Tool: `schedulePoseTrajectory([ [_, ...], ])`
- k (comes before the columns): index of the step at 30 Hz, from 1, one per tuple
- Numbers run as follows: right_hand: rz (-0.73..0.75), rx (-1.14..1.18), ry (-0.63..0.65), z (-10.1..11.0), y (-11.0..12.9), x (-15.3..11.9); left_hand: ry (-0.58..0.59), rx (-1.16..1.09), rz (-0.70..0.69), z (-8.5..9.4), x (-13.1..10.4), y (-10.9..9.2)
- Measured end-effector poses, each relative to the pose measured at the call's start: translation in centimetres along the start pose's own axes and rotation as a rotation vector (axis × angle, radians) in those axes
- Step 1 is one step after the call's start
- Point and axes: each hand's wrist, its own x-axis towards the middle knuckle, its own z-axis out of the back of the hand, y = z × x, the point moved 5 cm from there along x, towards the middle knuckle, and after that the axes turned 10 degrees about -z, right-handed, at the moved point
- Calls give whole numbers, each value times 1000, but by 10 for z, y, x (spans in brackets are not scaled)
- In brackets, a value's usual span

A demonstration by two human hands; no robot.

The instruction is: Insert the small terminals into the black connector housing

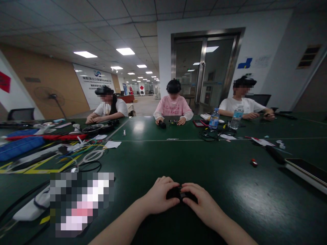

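Black object [182, 195] is low centre, between both hands; can't tell if it's touching the bench [217, 160]. Left to right: white power strip [30, 208], well apart; left hand [163, 194], thumb and fingers pinching the object's left side; right hand [199, 200], same pinch on its right; small red item [253, 162] farther out. Probably light, stiff, maybe slick. Fingers hide detail. Best grip: opposite ends, fingertips, modest pressure.

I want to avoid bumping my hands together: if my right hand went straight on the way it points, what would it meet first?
Most likely the small dark object, which your right hand appears to grip; just past it comes your left hand, though depth there is unclear.
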Motion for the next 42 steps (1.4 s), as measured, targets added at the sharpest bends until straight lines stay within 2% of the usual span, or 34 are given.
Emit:
schedulePoseTrajectory([
  [5, -6, -11, -21, -1, -6, 2, -34, -15, 31, 0, 0, 3],
  [14, 14, -9, -32, 0, -1, -1, -23, 18, 2, -1, 1, 2],
  [24, 2, -11, -15, -2, -3, 0, 3, -17, 38, 0, 1, 0],
  [33, -95, 228, -108, 14, -7, 4, 2, -12, 51, -1, 0, 2],
  [42, -200, 658, -200, 32, -25, 6, 12, 35, 61, 0, 1, 1],
])
